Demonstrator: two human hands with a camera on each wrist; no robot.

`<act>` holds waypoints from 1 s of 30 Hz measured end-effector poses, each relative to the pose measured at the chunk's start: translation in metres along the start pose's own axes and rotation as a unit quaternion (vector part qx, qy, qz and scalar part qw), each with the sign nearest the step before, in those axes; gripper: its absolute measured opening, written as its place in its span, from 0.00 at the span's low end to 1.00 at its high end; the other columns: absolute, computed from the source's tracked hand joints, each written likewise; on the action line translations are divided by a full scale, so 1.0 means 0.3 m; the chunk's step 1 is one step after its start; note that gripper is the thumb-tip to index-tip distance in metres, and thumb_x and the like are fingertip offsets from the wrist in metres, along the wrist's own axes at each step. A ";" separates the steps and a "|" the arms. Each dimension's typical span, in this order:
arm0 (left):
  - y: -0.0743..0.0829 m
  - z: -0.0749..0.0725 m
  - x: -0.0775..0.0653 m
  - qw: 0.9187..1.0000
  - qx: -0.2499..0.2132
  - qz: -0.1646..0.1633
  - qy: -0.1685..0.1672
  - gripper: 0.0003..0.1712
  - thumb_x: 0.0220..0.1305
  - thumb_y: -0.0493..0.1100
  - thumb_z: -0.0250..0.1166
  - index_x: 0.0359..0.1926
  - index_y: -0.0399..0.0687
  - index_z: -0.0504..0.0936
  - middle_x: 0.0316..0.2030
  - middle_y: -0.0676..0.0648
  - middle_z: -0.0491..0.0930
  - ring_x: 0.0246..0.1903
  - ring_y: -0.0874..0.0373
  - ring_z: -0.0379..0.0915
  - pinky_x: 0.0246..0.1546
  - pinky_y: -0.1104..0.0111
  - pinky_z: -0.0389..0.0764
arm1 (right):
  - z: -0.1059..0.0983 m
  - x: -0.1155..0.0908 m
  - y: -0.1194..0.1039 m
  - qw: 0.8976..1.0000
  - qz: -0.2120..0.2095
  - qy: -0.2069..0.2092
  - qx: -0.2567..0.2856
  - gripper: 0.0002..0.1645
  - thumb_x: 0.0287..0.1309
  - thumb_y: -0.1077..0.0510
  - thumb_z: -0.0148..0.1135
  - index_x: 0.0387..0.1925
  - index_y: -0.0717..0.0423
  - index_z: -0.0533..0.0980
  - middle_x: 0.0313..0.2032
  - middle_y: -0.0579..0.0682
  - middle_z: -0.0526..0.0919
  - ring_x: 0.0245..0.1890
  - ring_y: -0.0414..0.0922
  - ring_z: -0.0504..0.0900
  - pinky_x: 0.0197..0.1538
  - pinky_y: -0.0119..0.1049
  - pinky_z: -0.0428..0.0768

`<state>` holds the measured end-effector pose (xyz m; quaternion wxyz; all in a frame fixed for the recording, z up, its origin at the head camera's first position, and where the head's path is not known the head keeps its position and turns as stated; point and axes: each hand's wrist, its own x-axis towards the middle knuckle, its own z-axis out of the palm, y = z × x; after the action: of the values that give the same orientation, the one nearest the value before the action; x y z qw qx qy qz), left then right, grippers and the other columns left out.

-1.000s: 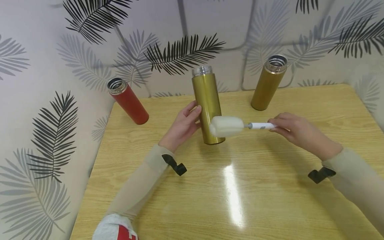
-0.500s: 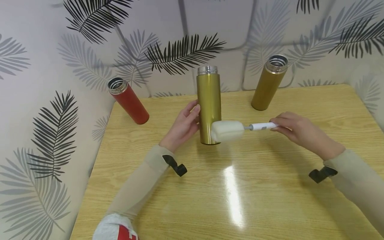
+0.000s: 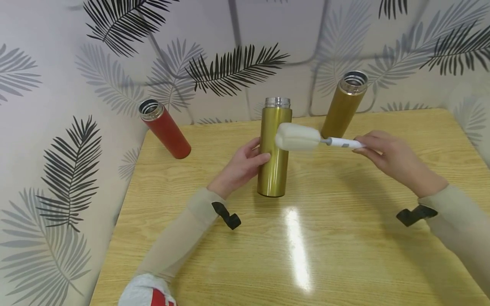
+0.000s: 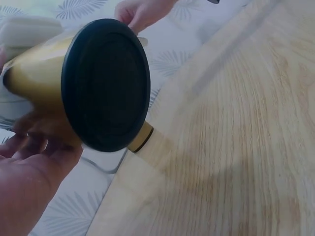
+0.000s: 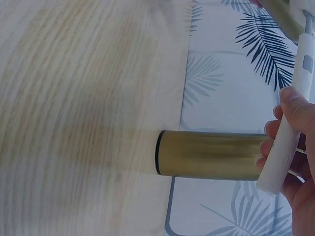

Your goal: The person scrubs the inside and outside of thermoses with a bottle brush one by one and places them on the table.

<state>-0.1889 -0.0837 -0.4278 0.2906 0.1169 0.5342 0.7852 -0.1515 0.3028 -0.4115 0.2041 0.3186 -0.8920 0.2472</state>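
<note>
In the head view my left hand [image 3: 241, 168] grips a shiny gold thermos bottle [image 3: 272, 180] from its left side, thumb across the front. It is lidless, with a silver threaded neck, and stands nearly upright. Its dark round base [image 4: 106, 86] faces the left wrist camera, raised off the table. My right hand [image 3: 398, 157] pinches the white handle of a sponge bottle brush [image 3: 298, 137], held level. The cream sponge head overlaps the bottle's upper right side; whether it touches is hard to tell. The right wrist view shows fingers curled around the handle [image 5: 290, 132].
A second gold bottle [image 3: 340, 112], lidless, stands at the back right, close behind the brush. At the back left is a red lidless bottle [image 3: 168, 134]. The wood-grain table [image 3: 229, 263] meets a leaf-patterned wall covering [image 3: 214, 25].
The gold bottle has shifted right and slightly toward me, losing its earlier leftward tilt. The brush has risen from the bottle's lower part to its upper part, moving slightly right.
</note>
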 end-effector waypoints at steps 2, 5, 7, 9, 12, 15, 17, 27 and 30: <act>0.000 0.003 -0.001 1.000 0.011 -0.001 0.003 0.72 0.41 0.62 0.86 0.80 0.40 0.56 0.65 0.33 0.72 0.57 0.51 0.76 0.69 0.52 0.71 | -0.006 0.005 0.000 1.000 0.004 0.010 -0.007 0.38 0.71 0.34 0.46 0.46 0.62 0.86 0.37 0.52 0.86 0.32 0.42 0.76 0.38 0.26 0.72; 0.001 0.002 -0.002 1.000 0.021 0.009 0.011 0.65 0.49 0.60 0.84 0.79 0.41 0.58 0.67 0.29 0.70 0.58 0.50 0.76 0.71 0.52 0.69 | -0.016 0.013 -0.005 1.000 0.013 0.019 -0.015 0.23 0.74 0.46 0.58 0.47 0.62 0.85 0.36 0.52 0.85 0.31 0.41 0.74 0.37 0.27 0.71; 0.005 -0.001 -0.002 0.999 0.023 0.020 0.018 0.64 0.50 0.60 0.83 0.79 0.43 0.59 0.67 0.29 0.71 0.59 0.50 0.76 0.72 0.54 0.68 | -0.024 0.017 -0.011 0.999 0.025 0.021 -0.021 0.12 0.68 0.59 0.68 0.48 0.63 0.85 0.36 0.53 0.85 0.31 0.42 0.74 0.37 0.28 0.70; 0.012 -0.007 -0.003 0.999 0.020 0.033 0.028 0.63 0.50 0.60 0.83 0.78 0.44 0.59 0.67 0.31 0.72 0.59 0.50 0.75 0.72 0.54 0.67 | -0.029 0.016 -0.018 0.998 0.047 0.016 -0.028 0.15 0.58 0.70 0.73 0.48 0.63 0.84 0.37 0.55 0.85 0.31 0.43 0.74 0.37 0.29 0.70; 0.026 -0.017 -0.005 0.998 0.015 0.056 0.040 0.50 0.61 0.49 0.78 0.77 0.46 0.60 0.67 0.33 0.72 0.61 0.50 0.74 0.72 0.53 0.67 | -0.033 0.005 -0.028 0.995 0.086 -0.004 -0.042 0.19 0.54 0.73 0.74 0.49 0.64 0.84 0.37 0.56 0.86 0.32 0.47 0.77 0.36 0.35 0.73; 0.043 -0.027 -0.008 0.995 0.026 0.083 0.058 0.39 0.67 0.34 0.65 0.76 0.50 0.61 0.67 0.37 0.72 0.63 0.50 0.73 0.72 0.53 0.67 | -0.026 -0.014 -0.033 0.993 0.098 -0.023 -0.060 0.19 0.54 0.71 0.75 0.49 0.65 0.84 0.35 0.57 0.86 0.31 0.49 0.80 0.33 0.44 0.76; 0.055 -0.031 -0.008 0.991 0.042 0.103 0.074 0.39 0.67 0.31 0.64 0.75 0.52 0.61 0.67 0.39 0.72 0.64 0.50 0.72 0.72 0.54 0.67 | -0.016 -0.027 -0.036 0.993 0.085 -0.030 -0.071 0.21 0.51 0.71 0.77 0.49 0.64 0.84 0.34 0.56 0.86 0.29 0.49 0.80 0.30 0.48 0.77; 0.079 -0.021 0.002 0.968 0.090 0.193 0.130 0.43 0.61 0.28 0.70 0.73 0.54 0.64 0.64 0.43 0.76 0.64 0.51 0.73 0.70 0.55 0.71 | 0.060 -0.042 -0.046 0.994 0.006 -0.048 -0.094 0.30 0.78 0.39 0.52 0.43 0.62 0.85 0.32 0.52 0.84 0.21 0.42 0.76 0.20 0.42 0.73; 0.074 -0.016 0.009 0.963 0.105 0.208 0.138 0.42 0.59 0.27 0.72 0.70 0.53 0.65 0.63 0.43 0.77 0.63 0.51 0.74 0.68 0.56 0.74 | 0.071 -0.036 -0.055 0.994 0.002 -0.053 -0.093 0.28 0.78 0.41 0.54 0.43 0.62 0.86 0.32 0.52 0.84 0.21 0.41 0.75 0.19 0.40 0.72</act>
<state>-0.2007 -0.0918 -0.4100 0.0303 0.1453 0.6122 0.7766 -0.1372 0.2846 -0.4289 0.1849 0.3090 -0.9213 0.1465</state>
